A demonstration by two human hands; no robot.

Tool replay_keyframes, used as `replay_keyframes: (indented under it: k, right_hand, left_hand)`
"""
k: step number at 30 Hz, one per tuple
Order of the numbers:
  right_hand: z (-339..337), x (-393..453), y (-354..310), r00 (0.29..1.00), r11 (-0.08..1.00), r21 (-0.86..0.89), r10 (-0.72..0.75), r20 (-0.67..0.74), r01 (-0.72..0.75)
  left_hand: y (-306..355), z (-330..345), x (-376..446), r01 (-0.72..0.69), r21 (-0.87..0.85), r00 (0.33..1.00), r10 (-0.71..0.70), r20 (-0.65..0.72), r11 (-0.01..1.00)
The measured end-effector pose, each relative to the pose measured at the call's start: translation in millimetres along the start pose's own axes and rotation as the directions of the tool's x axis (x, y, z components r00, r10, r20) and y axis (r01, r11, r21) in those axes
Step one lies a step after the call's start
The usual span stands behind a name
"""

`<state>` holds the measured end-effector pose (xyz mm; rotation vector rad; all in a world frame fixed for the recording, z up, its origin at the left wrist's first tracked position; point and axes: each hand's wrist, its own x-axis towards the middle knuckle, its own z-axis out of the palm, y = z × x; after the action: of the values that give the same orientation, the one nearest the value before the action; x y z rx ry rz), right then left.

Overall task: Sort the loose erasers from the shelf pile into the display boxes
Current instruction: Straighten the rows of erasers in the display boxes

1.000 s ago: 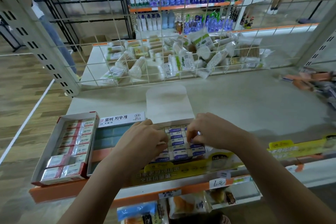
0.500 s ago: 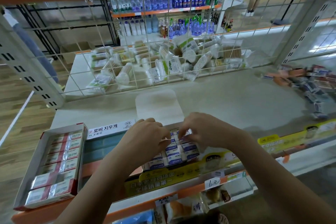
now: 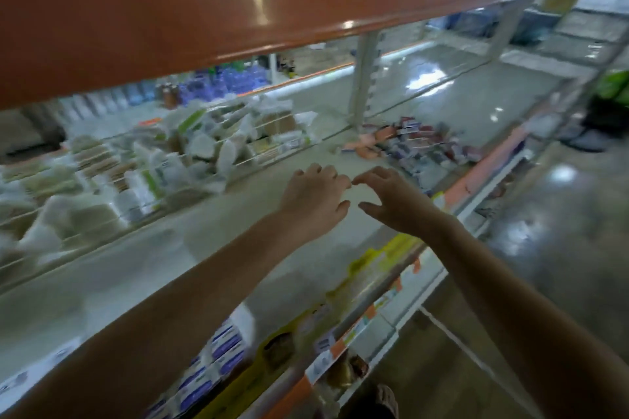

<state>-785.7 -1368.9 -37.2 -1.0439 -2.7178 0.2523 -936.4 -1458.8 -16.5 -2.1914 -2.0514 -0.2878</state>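
Both hands hover side by side over the bare grey shelf (image 3: 143, 269), fingers spread and holding nothing. My left hand (image 3: 315, 196) and my right hand (image 3: 391, 199) are a short way short of the pile of loose erasers (image 3: 418, 143), a blurred heap of red, blue and white packs at the far right of the shelf. The display box of blue-and-white erasers (image 3: 218, 360) lies at the lower left, under my left forearm, at the shelf's front edge. The frame is blurred by motion.
An orange shelf board (image 3: 204, 3) hangs overhead. A wire grid with white packets (image 3: 190, 150) behind it backs the shelf. Yellow and orange price strips (image 3: 374, 269) run along the front edge. Shiny floor lies to the right.
Both hands have left the blue eraser box and swung right across the shelf, nearer the loose pile. The view has turned right; the red-eraser box is out of frame.
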Motion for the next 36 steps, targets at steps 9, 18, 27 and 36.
replay_keyframes:
  k: [9, 18, 27, 36]
  right_hand:
    - [-7.2, 3.5, 166.9, 0.946, 0.946, 0.007, 0.323, 0.038, -0.323]
    - [-16.8, 43.3, 283.6, 0.909, 0.912, 0.01, 0.41, -0.072, -0.41]
    - [-15.2, 60.1, 317.0, 0.944, 0.943, 0.039, 0.33, 0.025, -0.331]
    - [-18.9, 50.5, 304.5, 0.984, 0.973, 0.18, 0.159, -0.076, -0.143]
  left_hand:
    - [72.0, 80.8, 147.9, -0.043, 0.008, 0.981, 0.04, 0.188, 0.999]
    - [62.9, 114.2, 237.1, 0.188, -0.028, 0.972, -0.182, 0.152, 0.982]
    - [53.6, 128.9, 241.8, 0.207, -0.053, 0.978, -0.205, 0.04, 0.977]
    - [51.7, 123.4, 240.9, 0.169, -0.13, 0.984, -0.174, -0.028, 0.977]
